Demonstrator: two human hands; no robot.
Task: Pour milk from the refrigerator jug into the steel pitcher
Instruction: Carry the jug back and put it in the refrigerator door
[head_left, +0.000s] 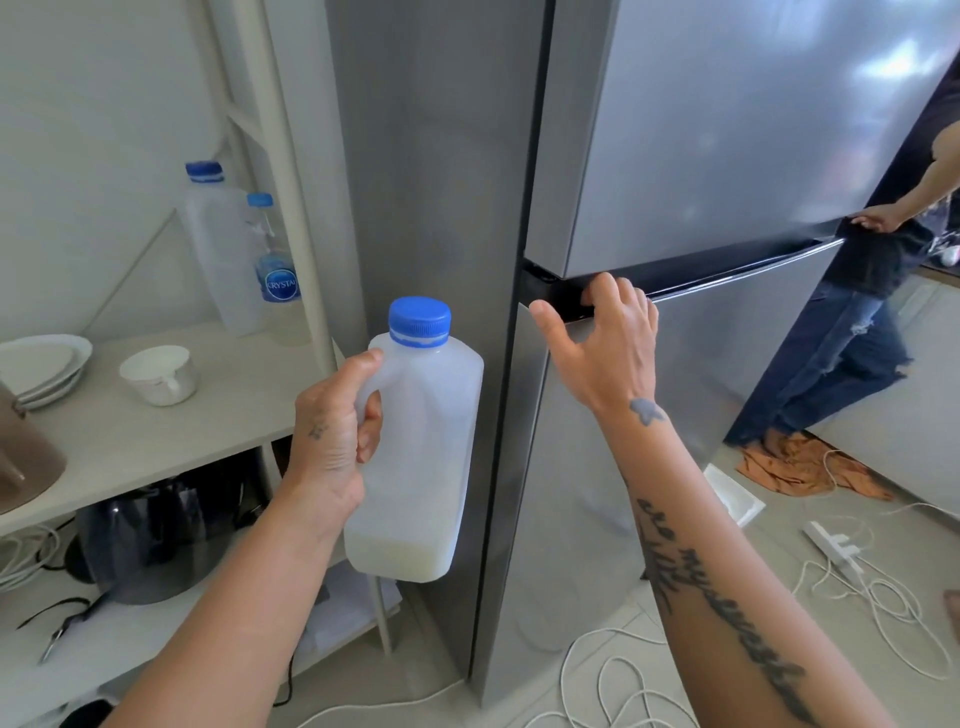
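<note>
Steel refrigerator (675, 156) ahead: right hand (602, 348) hooks its door, left hand (332, 441) grips milk jug (421, 457).

Left hand (332, 441) clenched; right hand (602, 348) fingers hooked.

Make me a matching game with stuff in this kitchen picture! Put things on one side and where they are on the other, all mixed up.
Things:
1. milk jug
2. white cup
3. plates
4. white cable

Places:
A. on the floor in front of the fridge
B. held by the left hand
C. stacked at the left end of the shelf
D. on the shelf, just right of the plates

Pairs: 1-B, 2-D, 3-C, 4-A
</note>
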